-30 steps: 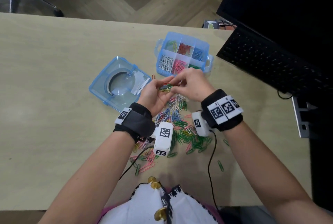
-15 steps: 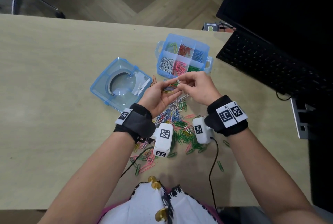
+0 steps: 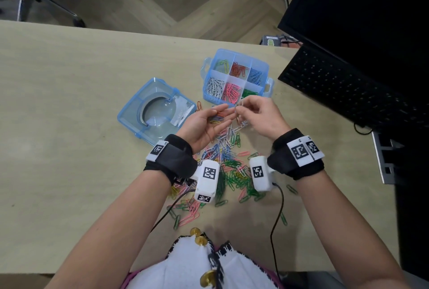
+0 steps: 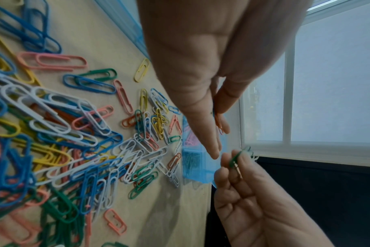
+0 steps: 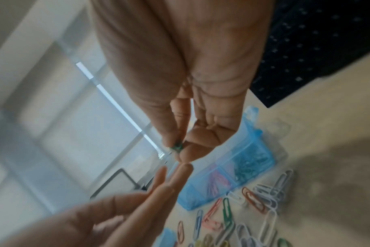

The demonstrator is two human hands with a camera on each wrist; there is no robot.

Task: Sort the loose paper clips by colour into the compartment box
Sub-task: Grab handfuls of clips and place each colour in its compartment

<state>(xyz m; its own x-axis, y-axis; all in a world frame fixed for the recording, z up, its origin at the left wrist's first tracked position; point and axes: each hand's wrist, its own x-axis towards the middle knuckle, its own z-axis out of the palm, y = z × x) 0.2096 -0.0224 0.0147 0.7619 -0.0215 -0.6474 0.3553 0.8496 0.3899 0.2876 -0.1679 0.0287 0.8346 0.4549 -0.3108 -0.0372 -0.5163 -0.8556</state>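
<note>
Beneath both wrists, part of the loose clip pile (image 3: 228,163) is hidden. Right hand (image 3: 260,114) pinches a green clip (image 4: 235,159) just before the compartment box (image 3: 235,75); left hand (image 3: 204,123), palm up with straight fingers, cradles a few clips, colours partly hidden.

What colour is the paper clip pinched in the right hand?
Green; the paper clip in the right hand shows best in the left wrist view.

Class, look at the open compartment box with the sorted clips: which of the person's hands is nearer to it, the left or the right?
Right. The right hand pinches clips just at the compartment box's near edge; the left hand is open farther back, toward the lid.
</note>
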